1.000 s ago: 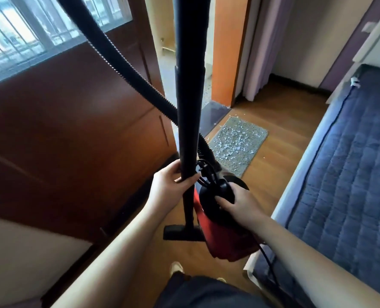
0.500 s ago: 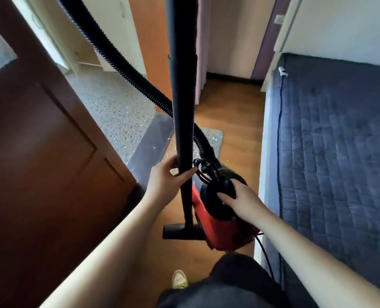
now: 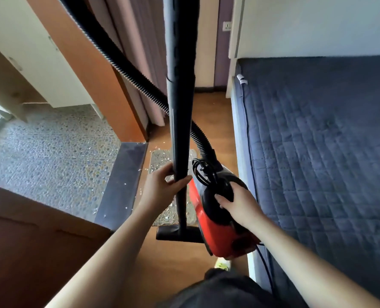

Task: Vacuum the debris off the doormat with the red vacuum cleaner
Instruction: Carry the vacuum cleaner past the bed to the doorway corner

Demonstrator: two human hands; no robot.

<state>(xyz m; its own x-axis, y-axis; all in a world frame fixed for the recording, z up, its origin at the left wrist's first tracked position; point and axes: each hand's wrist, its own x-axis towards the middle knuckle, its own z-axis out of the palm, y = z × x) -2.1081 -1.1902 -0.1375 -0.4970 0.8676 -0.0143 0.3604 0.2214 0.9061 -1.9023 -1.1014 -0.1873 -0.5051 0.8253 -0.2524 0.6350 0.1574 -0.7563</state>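
Black wand (image 3: 180, 121), gripped by left hand (image 3: 162, 187), hides doormat (image 3: 160, 156); right hand (image 3: 240, 203) grips vacuum (image 3: 220, 225).

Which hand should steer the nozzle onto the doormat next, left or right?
Left, probably. The left hand already grips the wand, whose floor nozzle sits just short of the doormat. The right hand holds the red vacuum cleaner body, so it's occupied.

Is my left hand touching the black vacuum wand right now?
Touching. The head view shows the left hand wrapped around the black vacuum wand, thumb across its front and fingers behind, with no gap.
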